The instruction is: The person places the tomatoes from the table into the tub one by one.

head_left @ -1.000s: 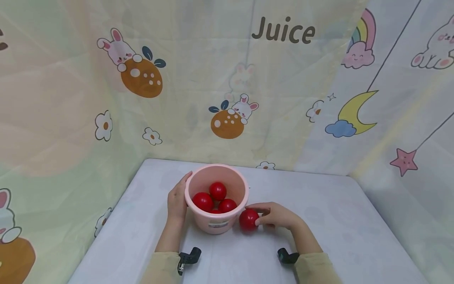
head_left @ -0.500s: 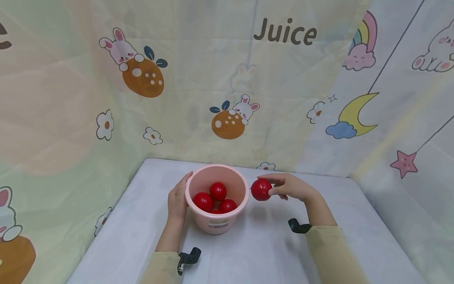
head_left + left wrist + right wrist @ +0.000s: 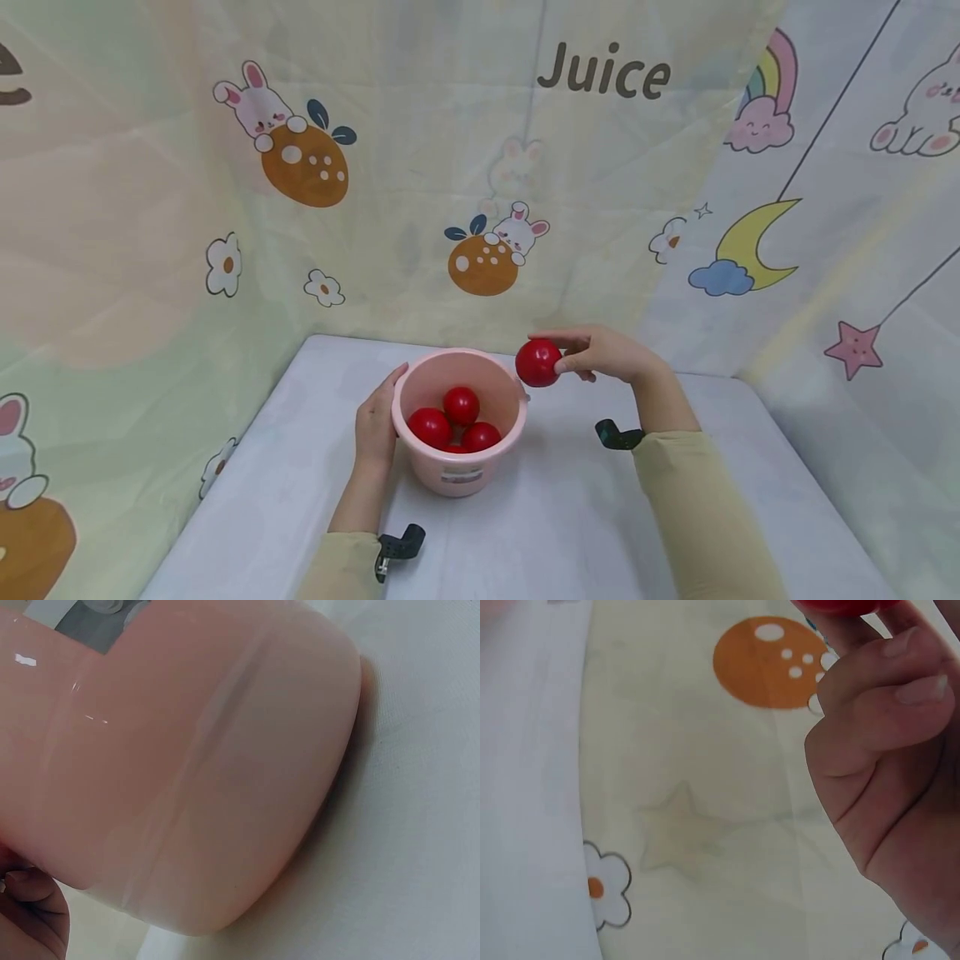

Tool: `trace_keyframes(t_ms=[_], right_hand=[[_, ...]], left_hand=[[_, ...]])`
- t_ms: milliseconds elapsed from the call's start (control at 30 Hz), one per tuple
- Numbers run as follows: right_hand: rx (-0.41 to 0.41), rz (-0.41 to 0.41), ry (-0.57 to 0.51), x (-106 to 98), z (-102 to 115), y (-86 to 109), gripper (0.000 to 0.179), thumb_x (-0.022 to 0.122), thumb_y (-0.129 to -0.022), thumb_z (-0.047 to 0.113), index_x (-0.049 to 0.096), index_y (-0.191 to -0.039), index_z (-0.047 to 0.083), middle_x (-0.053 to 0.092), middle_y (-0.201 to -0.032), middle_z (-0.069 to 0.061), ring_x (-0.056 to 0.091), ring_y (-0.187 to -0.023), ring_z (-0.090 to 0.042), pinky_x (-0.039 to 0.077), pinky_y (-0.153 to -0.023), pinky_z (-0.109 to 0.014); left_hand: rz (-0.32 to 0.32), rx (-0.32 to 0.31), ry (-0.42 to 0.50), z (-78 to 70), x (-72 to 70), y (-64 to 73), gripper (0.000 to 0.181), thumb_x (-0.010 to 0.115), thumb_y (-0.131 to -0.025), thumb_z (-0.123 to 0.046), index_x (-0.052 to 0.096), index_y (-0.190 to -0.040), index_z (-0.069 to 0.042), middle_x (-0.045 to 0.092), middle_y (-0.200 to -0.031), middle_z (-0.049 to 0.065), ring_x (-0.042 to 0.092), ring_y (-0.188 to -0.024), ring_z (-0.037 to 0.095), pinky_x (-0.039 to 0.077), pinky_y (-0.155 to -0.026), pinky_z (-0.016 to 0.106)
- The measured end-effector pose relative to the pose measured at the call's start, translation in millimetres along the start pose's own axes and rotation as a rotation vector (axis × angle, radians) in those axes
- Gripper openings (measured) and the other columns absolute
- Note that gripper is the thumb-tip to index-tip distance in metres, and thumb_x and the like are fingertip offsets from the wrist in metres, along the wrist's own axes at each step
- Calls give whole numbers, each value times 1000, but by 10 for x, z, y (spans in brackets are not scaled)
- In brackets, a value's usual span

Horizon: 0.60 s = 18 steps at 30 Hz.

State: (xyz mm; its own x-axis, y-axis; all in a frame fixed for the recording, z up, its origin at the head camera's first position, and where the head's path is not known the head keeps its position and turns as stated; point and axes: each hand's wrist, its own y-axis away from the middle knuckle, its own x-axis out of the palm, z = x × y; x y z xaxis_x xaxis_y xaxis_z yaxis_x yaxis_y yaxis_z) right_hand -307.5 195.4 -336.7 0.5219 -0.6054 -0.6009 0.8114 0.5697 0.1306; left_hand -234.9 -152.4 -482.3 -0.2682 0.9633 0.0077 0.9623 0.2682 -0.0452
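My left hand (image 3: 376, 419) holds the pink bucket (image 3: 429, 472) by its left side, fingertips up at the rim. The bucket stands upright on the table with several glossy red balls (image 3: 430, 427) at its bottom, one mostly hidden behind the front rim. In the left wrist view, curled fingers (image 3: 34, 896) lie against the bucket wall. A further red ball (image 3: 537, 363) is pinched between thumb and fingers of my right hand (image 3: 613, 357), raised above the table just beyond the bucket's right rim. Only the lower edge of that ball shows in the right wrist view.
A white-covered table (image 3: 570, 517) carries the bucket. Fabric walls (image 3: 405, 108) with cartoon prints rise behind it and at both sides. Black wrist mounts (image 3: 401, 542) sit at both sleeves.
My right hand has lifted the red ball off the table beside the bucket, upward and away, then slightly left toward the rim. My left hand and the bucket have stayed put.
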Motion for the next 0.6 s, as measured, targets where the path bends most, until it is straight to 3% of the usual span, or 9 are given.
trace_keyframes(t_ms=[133,267,600], right_hand=[[-48,64,-27,56,145,-175,58,79,-82,36,59,-136,35,67,-122,0,57,-70,-26,51,-56,-29],[-94,124,-43,140,328,-365,54,76,-85,34,59,-137,33,69,-117,-4,55,-66,-26,48,-54,-26],[-116,215,-30,439,726,-804,52,77,-83,40,61,-133,37,69,-120,3,55,-71,-32,49,-55,-27]], left_hand=[[3,0,5,4,-10,7,50,47,-91,-71,59,-133,-46,58,-135,-26,54,-129,5,51,-103,39],[-3,-4,8,-1,-20,8,43,46,-91,-70,59,-128,-52,58,-134,-26,54,-128,4,51,-103,39],[15,-44,33,-31,-9,7,47,49,-90,-70,58,-131,-49,58,-135,-26,53,-130,5,51,-103,40]])
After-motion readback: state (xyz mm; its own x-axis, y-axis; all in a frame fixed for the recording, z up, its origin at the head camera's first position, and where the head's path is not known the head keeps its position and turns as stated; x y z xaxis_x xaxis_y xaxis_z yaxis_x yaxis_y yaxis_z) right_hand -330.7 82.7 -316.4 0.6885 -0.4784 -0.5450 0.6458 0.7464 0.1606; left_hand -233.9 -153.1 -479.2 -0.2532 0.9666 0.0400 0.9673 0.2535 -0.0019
